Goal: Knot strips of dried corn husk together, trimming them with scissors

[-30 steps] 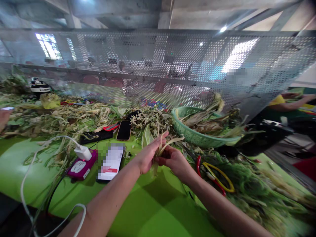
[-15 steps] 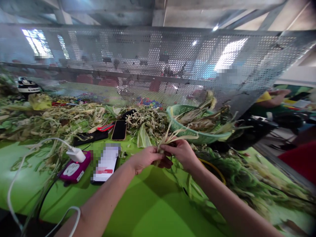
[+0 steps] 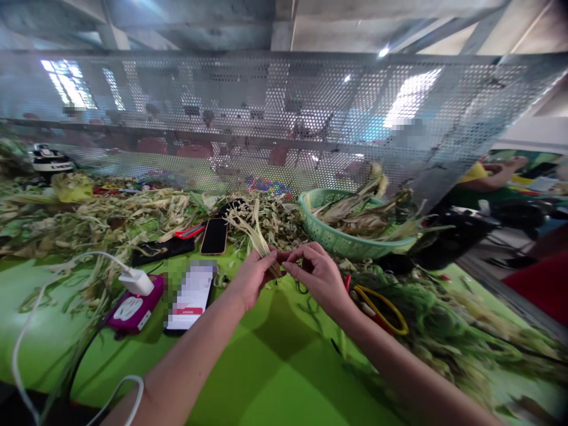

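My left hand [image 3: 251,277] is closed round a small bundle of pale dried husk strips [image 3: 252,228], which stick up and lean to the left. My right hand [image 3: 314,271] pinches the base of the same bundle with thumb and forefinger, just to the right of the left hand. Both hands hover above the bright green table [image 3: 266,367], close in front of a heap of dried leaves [image 3: 266,219].
A green basket [image 3: 341,239] full of husks stands behind my right hand. Yellow-and-red-handled shears [image 3: 381,305] lie to the right. Two phones [image 3: 215,235], a purple power strip [image 3: 133,307] with white charger and cable lie left. A perforated metal screen [image 3: 284,112] closes the back. Another person's arm [image 3: 497,171] shows far right.
The husk strips pointed right toward the basket; now they stand up and lean left in my left hand. My right hand has shifted to pinching their base. The shears are uncovered again.
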Demonstrator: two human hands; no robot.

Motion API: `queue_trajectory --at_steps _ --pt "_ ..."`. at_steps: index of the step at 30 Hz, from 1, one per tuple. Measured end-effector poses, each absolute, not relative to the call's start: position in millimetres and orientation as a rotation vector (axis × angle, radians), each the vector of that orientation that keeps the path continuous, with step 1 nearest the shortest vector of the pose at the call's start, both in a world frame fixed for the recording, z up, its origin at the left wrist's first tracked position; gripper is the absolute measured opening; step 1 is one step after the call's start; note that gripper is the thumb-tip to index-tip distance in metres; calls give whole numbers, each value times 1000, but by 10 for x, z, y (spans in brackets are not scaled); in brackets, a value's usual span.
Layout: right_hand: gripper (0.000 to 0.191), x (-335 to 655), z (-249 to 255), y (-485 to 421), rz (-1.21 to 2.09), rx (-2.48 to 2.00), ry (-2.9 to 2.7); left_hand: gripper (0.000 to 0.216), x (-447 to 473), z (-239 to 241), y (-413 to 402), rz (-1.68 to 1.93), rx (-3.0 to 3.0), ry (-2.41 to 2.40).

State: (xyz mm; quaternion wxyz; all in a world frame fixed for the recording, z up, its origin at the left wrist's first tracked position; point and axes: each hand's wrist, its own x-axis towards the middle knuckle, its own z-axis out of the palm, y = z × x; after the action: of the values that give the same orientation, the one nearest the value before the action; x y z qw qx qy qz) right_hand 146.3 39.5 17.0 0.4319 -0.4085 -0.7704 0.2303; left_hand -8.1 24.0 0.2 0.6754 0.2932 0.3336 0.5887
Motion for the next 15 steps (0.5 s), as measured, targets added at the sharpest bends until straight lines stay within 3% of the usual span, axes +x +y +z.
queue_trajectory --at_steps 7,15 --pt "3 1448 159 373 511 -999 -2025 18 -57 11 226 1302 643 726" --pt "9 1457 152 394 585 -1017 -1930 18 -88 -23 271 1312 649 733"
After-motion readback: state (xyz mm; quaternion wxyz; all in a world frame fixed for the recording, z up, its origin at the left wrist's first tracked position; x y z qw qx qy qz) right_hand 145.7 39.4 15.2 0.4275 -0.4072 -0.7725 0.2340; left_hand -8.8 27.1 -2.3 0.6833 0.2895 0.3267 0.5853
